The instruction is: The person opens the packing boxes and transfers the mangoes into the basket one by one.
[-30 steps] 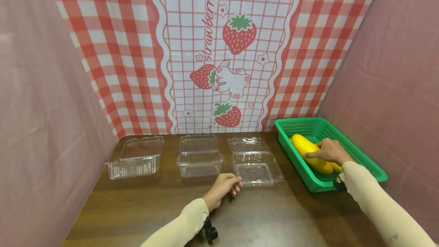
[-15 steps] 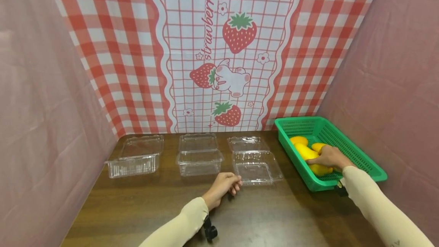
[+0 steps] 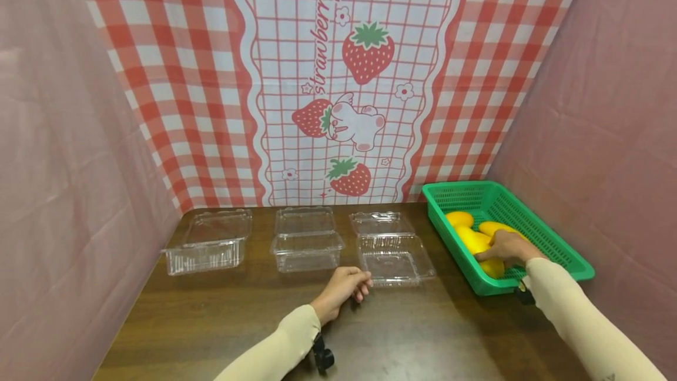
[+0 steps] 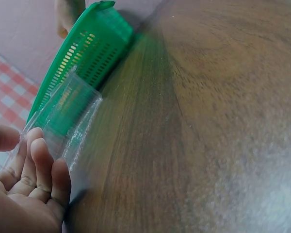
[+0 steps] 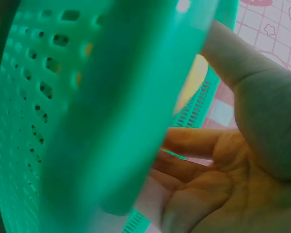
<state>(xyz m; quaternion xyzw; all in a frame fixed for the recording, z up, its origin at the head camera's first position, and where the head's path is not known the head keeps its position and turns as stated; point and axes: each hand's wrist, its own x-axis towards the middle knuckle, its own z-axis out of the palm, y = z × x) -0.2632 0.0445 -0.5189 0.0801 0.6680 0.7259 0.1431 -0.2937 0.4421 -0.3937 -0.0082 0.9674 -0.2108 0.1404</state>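
Note:
My right hand (image 3: 510, 247) is inside the green plastic basket (image 3: 550, 240), its thumb across a yellow mango (image 3: 471, 240). In the right wrist view, yellow mango skin (image 5: 193, 85) shows between thumb and fingers; the basket's blurred rim hides the fingertips. Another mango (image 3: 459, 219) lies behind, and one more (image 3: 494, 227) beyond the fingers. My left hand (image 3: 341, 290) rests on the table, fingers loosely curled, at the front left corner of a clear plastic clamshell container (image 3: 391, 263). In the left wrist view its thumb and fingers stand apart, overlapping that container's edge.
Two more clear clamshell containers, one in the middle (image 3: 308, 251) and one at the left (image 3: 206, 256), stand in the same row with lids raised. Behind the brown wooden table (image 3: 222, 322) hangs a red checked strawberry cloth (image 3: 206, 75). Pink curtains (image 3: 69, 163) flank both sides.
My right hand has moved slightly within the basket. The mango under it has shifted down, and the mangoes behind it now show. The left hand and containers stay put.

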